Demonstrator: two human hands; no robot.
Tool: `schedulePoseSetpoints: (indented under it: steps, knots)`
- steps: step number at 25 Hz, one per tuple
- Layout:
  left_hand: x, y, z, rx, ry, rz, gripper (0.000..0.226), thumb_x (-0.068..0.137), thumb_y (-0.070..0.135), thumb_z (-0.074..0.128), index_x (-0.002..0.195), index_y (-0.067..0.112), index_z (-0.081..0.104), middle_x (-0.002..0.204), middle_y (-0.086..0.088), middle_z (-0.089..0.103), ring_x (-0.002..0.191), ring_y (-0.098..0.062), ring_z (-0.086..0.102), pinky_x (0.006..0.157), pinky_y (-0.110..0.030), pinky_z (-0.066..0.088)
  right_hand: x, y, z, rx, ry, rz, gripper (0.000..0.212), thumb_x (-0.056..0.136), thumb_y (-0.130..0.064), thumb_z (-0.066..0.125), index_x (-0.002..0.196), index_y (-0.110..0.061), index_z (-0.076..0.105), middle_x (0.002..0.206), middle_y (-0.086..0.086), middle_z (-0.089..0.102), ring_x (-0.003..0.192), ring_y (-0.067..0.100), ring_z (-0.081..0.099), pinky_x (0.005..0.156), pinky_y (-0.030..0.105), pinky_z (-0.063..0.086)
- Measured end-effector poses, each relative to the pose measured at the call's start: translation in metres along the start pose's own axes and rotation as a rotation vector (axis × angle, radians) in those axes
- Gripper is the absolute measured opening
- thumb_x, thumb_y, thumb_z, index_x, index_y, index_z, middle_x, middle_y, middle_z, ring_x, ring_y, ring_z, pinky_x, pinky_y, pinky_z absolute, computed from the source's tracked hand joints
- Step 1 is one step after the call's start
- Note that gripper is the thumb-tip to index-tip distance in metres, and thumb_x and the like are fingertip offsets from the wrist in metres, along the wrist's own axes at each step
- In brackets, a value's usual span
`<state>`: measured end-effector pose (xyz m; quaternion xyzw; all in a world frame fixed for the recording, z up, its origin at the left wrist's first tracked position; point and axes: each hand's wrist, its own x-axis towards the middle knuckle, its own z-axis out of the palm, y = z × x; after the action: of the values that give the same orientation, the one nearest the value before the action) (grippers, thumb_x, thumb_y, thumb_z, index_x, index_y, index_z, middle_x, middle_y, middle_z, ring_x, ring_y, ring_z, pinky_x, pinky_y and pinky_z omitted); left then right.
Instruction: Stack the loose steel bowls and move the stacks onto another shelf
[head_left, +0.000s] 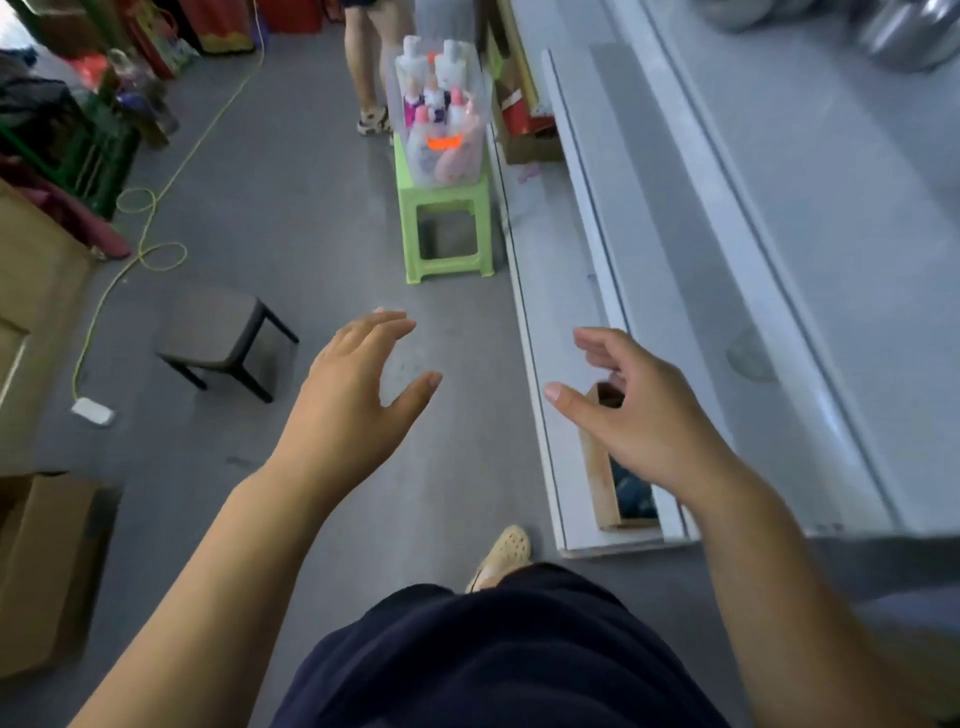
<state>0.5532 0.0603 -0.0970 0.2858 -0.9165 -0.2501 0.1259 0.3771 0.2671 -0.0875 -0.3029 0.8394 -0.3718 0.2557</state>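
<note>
My left hand (358, 384) hangs over the grey floor, fingers spread, holding nothing. My right hand (634, 410) is held out beside it over the front edge of the white shelf unit (810, 249), fingers apart and empty. Steel bowls (904, 26) show only at the top right corner, blurred, on the upper shelf far from both hands. The shelf surface near my right hand is bare.
A green plastic stool (447, 228) carries a clear bin of bottles (441, 114) ahead. A small dark stool (223, 332) stands to the left. Cardboard boxes (47, 566) sit at the left edge, a yellow cable (150, 228) runs across the floor, and a person's legs (371, 67) stand further back.
</note>
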Motion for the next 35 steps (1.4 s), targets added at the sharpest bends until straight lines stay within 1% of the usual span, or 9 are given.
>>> schedulePoseSetpoints:
  steps: [2, 5, 9, 15, 19, 21, 28, 33, 35]
  knots:
    - [0.048, 0.014, 0.0, -0.045, 0.04, 0.022, 0.058, 0.094, 0.045, 0.064, 0.144, 0.019, 0.052, 0.151, 0.005, 0.051, 0.146, -0.013, 0.039, 0.119, -0.037, 0.034, 0.042, -0.016, -0.021, -0.004, 0.002, -0.043, 0.064, 0.09, -0.053, 0.071, 0.148, -0.04, 0.047, 0.149, -0.019, 0.051, 0.134, -0.006, 0.045, 0.115, 0.028, 0.037]
    - [0.11, 0.034, 0.003, -0.085, 0.081, 0.082, 0.057, 0.095, 0.043, 0.065, 0.145, 0.021, 0.051, 0.151, 0.006, 0.051, 0.144, -0.012, 0.041, 0.117, -0.032, 0.033, 0.089, -0.036, -0.049, -0.018, 0.102, -0.078, 0.059, 0.092, -0.051, 0.071, 0.146, -0.038, 0.049, 0.145, -0.018, 0.053, 0.133, -0.004, 0.048, 0.114, 0.028, 0.04]
    - [0.182, 0.039, 0.009, -0.128, 0.03, 0.174, 0.057, 0.095, 0.045, 0.064, 0.145, 0.022, 0.05, 0.15, 0.006, 0.051, 0.141, -0.014, 0.043, 0.111, -0.027, 0.033, 0.127, -0.045, -0.083, 0.039, 0.275, -0.059, 0.053, 0.093, -0.046, 0.072, 0.141, -0.037, 0.053, 0.143, -0.018, 0.056, 0.133, -0.002, 0.051, 0.115, 0.032, 0.043]
    - [0.312, 0.057, 0.02, -0.216, -0.075, 0.449, 0.058, 0.093, 0.049, 0.064, 0.142, 0.02, 0.053, 0.146, 0.007, 0.054, 0.138, -0.014, 0.048, 0.111, -0.031, 0.04, 0.176, -0.039, -0.112, 0.094, 0.556, 0.113, 0.054, 0.091, -0.046, 0.073, 0.141, -0.037, 0.054, 0.141, -0.014, 0.057, 0.134, 0.001, 0.051, 0.113, 0.03, 0.043]
    - [0.394, 0.084, 0.013, -0.237, -0.16, 0.666, 0.06, 0.093, 0.051, 0.061, 0.144, 0.022, 0.051, 0.148, 0.007, 0.053, 0.139, -0.012, 0.046, 0.111, -0.027, 0.037, 0.208, -0.046, -0.118, 0.142, 0.78, 0.233, 0.051, 0.092, -0.042, 0.073, 0.139, -0.033, 0.056, 0.139, -0.008, 0.059, 0.131, 0.005, 0.053, 0.111, 0.029, 0.044]
    - [0.425, 0.095, 0.013, -0.222, -0.208, 0.749, 0.061, 0.094, 0.051, 0.062, 0.146, 0.023, 0.048, 0.15, 0.007, 0.051, 0.138, -0.013, 0.046, 0.106, -0.024, 0.037, 0.216, -0.047, -0.121, 0.167, 0.895, 0.293, 0.05, 0.093, -0.039, 0.074, 0.139, -0.03, 0.056, 0.14, -0.01, 0.058, 0.129, 0.005, 0.054, 0.112, 0.031, 0.044]
    - [0.462, 0.148, 0.063, -0.262, -0.446, 1.002, 0.061, 0.094, 0.046, 0.066, 0.146, 0.021, 0.048, 0.15, 0.003, 0.05, 0.138, -0.016, 0.046, 0.106, -0.022, 0.032, 0.187, -0.027, -0.112, 0.19, 1.186, 0.561, 0.056, 0.094, -0.035, 0.074, 0.144, -0.024, 0.052, 0.147, -0.009, 0.053, 0.125, 0.009, 0.055, 0.11, 0.032, 0.047]
    - [0.454, 0.196, 0.111, -0.317, -0.529, 1.068, 0.057, 0.094, 0.043, 0.067, 0.143, 0.017, 0.051, 0.147, 0.001, 0.053, 0.137, -0.018, 0.047, 0.107, -0.022, 0.031, 0.164, -0.004, -0.135, 0.236, 1.307, 0.676, 0.068, 0.093, -0.041, 0.074, 0.152, -0.03, 0.041, 0.152, -0.004, 0.047, 0.128, 0.013, 0.054, 0.106, 0.031, 0.046]
    - [0.454, 0.213, 0.129, -0.325, -0.536, 1.066, 0.057, 0.095, 0.044, 0.066, 0.143, 0.018, 0.052, 0.147, 0.001, 0.053, 0.138, -0.018, 0.045, 0.109, -0.025, 0.031, 0.164, 0.006, -0.154, 0.247, 1.329, 0.687, 0.073, 0.094, -0.043, 0.073, 0.155, -0.032, 0.035, 0.156, 0.0, 0.043, 0.133, 0.017, 0.052, 0.109, 0.036, 0.047]
